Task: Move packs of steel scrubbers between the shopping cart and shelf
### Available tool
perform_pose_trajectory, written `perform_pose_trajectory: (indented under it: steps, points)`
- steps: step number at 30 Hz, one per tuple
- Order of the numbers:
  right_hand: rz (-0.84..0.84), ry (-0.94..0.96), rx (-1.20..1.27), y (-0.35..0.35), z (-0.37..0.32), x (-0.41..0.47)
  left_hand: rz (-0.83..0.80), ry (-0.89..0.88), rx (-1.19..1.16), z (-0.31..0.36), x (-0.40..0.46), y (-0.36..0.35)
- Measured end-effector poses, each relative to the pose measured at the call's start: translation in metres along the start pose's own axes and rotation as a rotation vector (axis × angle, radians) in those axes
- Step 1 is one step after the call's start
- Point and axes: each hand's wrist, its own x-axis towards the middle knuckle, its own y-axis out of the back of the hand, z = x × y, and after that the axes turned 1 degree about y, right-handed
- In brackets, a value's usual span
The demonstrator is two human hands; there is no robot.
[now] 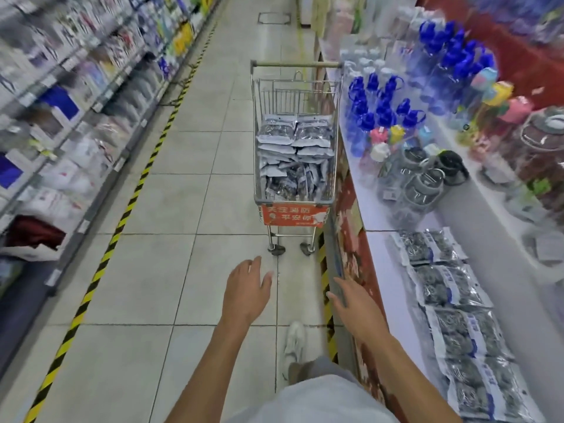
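At mid-frame the shopping cart (294, 166) stands parked against the shelf (381, 248), piled with packs of steel scrubbers (294, 138), probably to shorten each carry; more packs (451, 288) line the shelf at lower right. Left hand (247, 288) and right hand (355, 303) reach forward, fingers straight, each grip empty.

Both hands (247, 288) (354, 303) empty, outstretched toward cart (294, 206) (full of scrubber packs (293, 138)); more packs on shelf (448, 288).
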Motion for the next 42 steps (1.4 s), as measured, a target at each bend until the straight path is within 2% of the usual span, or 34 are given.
perform_pose_trajectory:
  steps: [9,15,21,31,37,42]
  points:
    - [-0.038,0.002,0.035,0.059,-0.026,0.197,-0.083,0.09,-0.022,0.006,0.172,0.007]
    - [0.004,0.014,0.035,0.102,-0.045,0.331,-0.148,0.165,-0.084,-0.003,0.272,0.001]
    - [0.013,-0.087,0.047,0.125,-0.053,0.447,-0.191,0.142,-0.164,-0.021,0.404,0.001]
    - [-0.012,-0.325,0.281,0.152,-0.069,0.595,-0.286,0.108,-0.215,-0.022,0.617,0.015]
    - [-0.021,-0.433,0.348,0.169,-0.053,0.704,-0.308,0.161,-0.247,-0.011,0.738,0.004]
    - [0.019,-0.547,0.5,0.174,-0.024,0.786,-0.333,0.201,-0.233,-0.003,0.818,-0.021]
